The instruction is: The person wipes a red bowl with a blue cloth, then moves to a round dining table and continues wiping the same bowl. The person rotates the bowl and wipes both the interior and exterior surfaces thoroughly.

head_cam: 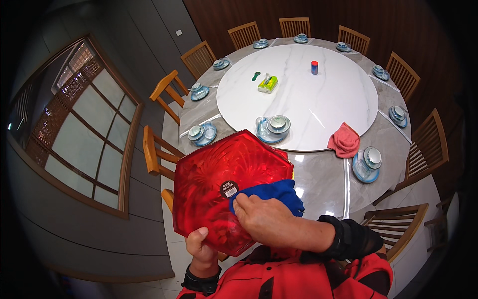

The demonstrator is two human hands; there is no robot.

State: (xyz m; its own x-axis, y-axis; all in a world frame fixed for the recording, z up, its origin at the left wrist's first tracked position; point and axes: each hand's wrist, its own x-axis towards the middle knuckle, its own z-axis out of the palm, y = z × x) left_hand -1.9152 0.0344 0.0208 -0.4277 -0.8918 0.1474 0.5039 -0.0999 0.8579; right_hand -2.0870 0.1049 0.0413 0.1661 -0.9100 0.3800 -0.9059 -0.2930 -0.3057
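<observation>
A translucent red hexagonal tray with a moulded leaf-like pattern is held up in front of my chest. My left hand grips its lower left edge, the thumb on the face turned to me and the other fingers hidden behind. Bunched in my right hand is a blue cloth, which lies against the tray's face beside a round dark sticker bearing writing and a barcode. A sliver of something yellow shows behind the tray's right edge; what it is cannot be told.
Beyond the tray stands a round grey table with a white marble-look turntable. It carries a tissue pack, a red-capped container and a green object. A pink cloth straddles its edge. Place settings and wooden chairs ring the table.
</observation>
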